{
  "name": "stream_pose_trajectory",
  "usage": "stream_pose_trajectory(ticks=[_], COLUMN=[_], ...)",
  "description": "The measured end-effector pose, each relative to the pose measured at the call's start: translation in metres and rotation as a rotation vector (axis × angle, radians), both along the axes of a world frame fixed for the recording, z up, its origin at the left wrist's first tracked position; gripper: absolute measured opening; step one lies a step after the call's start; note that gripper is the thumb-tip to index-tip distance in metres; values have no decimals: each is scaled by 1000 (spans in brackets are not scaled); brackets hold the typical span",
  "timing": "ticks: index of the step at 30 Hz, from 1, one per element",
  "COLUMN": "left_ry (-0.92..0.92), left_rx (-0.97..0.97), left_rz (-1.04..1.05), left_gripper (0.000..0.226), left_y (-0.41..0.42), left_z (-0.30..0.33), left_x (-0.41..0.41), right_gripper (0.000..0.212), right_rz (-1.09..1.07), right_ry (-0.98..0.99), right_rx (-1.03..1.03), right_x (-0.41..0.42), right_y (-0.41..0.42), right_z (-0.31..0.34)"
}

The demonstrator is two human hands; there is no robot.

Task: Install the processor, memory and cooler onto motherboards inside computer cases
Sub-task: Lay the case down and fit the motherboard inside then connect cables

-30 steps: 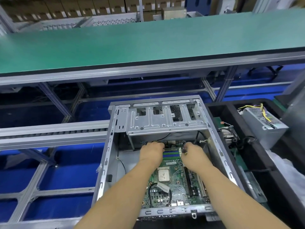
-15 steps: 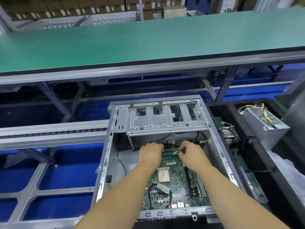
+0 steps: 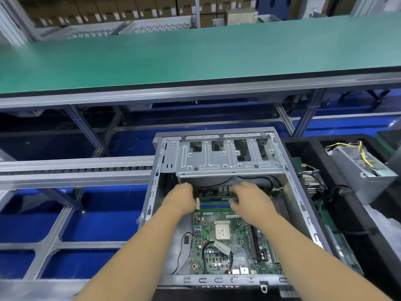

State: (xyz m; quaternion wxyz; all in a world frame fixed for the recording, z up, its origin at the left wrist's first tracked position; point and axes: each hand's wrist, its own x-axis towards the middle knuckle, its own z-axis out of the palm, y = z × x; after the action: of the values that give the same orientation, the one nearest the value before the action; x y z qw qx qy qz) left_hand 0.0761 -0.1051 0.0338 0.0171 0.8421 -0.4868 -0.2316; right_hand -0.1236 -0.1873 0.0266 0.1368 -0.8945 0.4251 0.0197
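An open case sits at lower centre of the frame, its side panel off. A green board lies flat on the case floor. The processor is seated in its socket at mid-board, bare metal top showing. A black cable loops over the board below it, beside a white label.

Memory slots, blue and green, run across the board's upper edge, just under the drive cage. Left hand rests at the left end of the slots, fingers curled down over that end; whether it grips anything cannot be told. Right hand lies over the right end of the slots, fingers bent toward the uppermost slot; a thin green strip shows under its fingers, but the blur does not allow a firm reading of a module or of a grip. The hands are apart, one at each end of the slots.

At right of the frame a black tray adjoins the case. A grey power supply with yellow wires lies at right. A green bench top spans the upper frame
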Motion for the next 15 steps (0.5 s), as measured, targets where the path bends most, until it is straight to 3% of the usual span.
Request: stream_pose_trajectory(ticks=[2,4,11,15], left_ry=[-17,-7,56,43], left_rx=[47,90,245,267], left_rz=[71,119,96,127], left_gripper=[6,5,15,10], left_y=[12,21,27,26], left_z=[-3,-10,-20,-18], left_x=[3,-1,-14,-13], right_gripper=[61,72,54,57], right_rz=[133,169,138,64], right_ry=[134,252,278,260], right_rx=[28,7,12,-23], right_x=[10,14,14,11], right_y=[-3,-7,-12,-12], right_z=[-9,-18,-29,-34])
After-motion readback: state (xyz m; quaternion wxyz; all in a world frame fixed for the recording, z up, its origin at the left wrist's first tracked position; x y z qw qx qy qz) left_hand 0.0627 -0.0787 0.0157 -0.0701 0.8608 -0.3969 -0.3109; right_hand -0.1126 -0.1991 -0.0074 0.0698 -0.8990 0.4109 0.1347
